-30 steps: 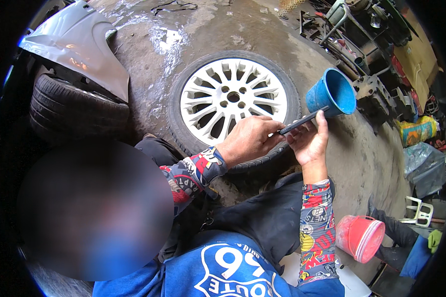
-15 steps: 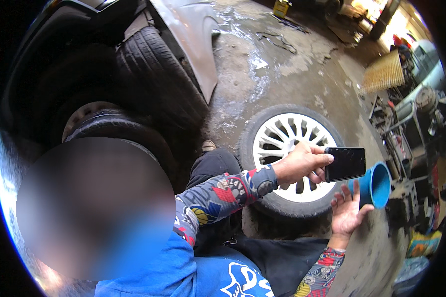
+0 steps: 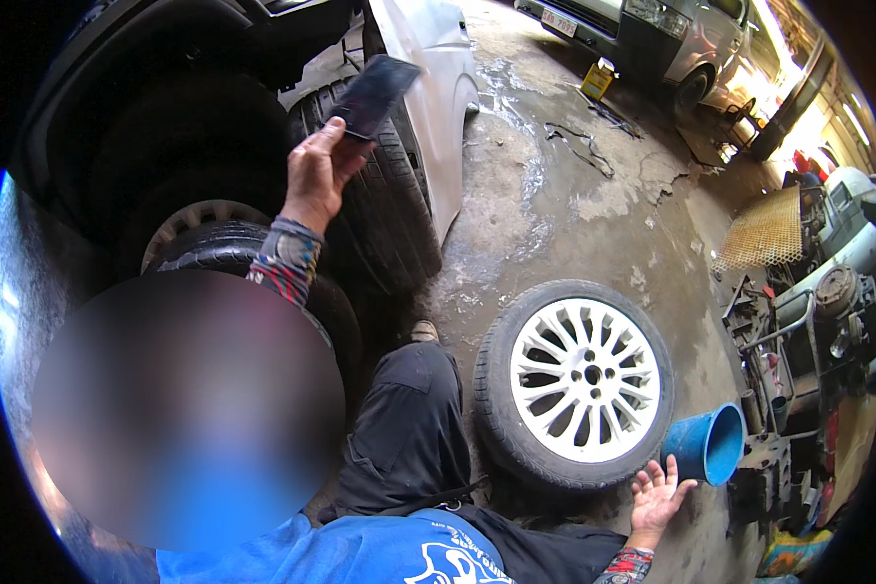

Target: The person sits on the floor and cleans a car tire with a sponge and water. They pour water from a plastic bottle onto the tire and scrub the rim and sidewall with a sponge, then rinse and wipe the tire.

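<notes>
Nearest, at six o'clock, spreads a blue cloth shirt (image 3: 360, 555) with a white print, and beyond it a bent knee in black cloth trousers (image 3: 409, 399). Between four and five o'clock is the right hand (image 3: 657, 501), palm up, its grip wide with the fingers parted; the fingertips are close by a round blue bucket (image 3: 684, 445), though whether they touch it cannot be told. The bucket's mouth faces three o'clock. At four o'clock, just beside the bucket, lies a black rubber tyre on a white multi-spoked rim (image 3: 594, 375), the rim's face toward the camera. The left hand (image 3: 316, 175), below a patterned multicoloured sleeve (image 3: 290, 255), is raised at eleven o'clock, its grip narrow, thumb and fingers closed on one end of a black rectangular phone (image 3: 375, 95). The phone is slanted, its far end toward one o'clock, in front of a black treaded tyre (image 3: 394, 219) and a pale silver body panel (image 3: 438, 127). Farther off, between two and three o'clock, leans a tan metal mesh sheet (image 3: 764, 229). Farthest, at one o'clock, a yellow box-shaped container (image 3: 599, 80) stands on the floor near a silver vehicle (image 3: 701, 49).
</notes>
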### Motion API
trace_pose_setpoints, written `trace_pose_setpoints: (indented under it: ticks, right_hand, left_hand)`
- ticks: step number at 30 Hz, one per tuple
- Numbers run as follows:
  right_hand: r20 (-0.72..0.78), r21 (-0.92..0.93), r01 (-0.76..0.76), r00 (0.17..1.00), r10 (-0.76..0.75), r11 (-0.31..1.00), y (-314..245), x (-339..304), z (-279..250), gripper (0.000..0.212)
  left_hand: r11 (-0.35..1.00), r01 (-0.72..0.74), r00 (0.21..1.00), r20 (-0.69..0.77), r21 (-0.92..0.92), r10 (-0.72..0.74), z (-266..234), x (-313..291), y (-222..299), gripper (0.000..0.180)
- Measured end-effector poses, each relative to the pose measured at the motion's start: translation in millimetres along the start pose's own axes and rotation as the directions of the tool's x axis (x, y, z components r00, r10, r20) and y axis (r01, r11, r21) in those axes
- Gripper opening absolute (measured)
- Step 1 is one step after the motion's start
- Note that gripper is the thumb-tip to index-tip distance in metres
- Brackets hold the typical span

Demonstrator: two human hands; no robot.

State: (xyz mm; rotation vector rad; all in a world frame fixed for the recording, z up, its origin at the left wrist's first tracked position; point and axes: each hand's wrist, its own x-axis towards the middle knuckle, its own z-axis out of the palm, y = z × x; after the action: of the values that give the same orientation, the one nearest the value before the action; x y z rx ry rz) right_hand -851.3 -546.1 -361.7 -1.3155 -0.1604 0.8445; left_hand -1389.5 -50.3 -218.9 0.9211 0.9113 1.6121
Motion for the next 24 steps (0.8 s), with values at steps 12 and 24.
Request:
trace_pose_setpoints:
  ticks: [12,24]
  right_hand:
    - [-0.347,-0.17,-0.165,0.933,0.098,0.972,4.0,-36.7,-53.7,0.107]
    - [-0.2,-0.189,-0.132,0.975,0.094,0.973,9.4,-22.9,-50.0,0.105]
  left_hand:
    - [0.95,0.021,0.858,-0.482,-0.31,-0.177,-11.6,136.6,-32.5,0.023]
    - [0.947,0.264,0.92,-0.248,-0.184,-0.304,-28.2,130.8,-47.4,0.046]
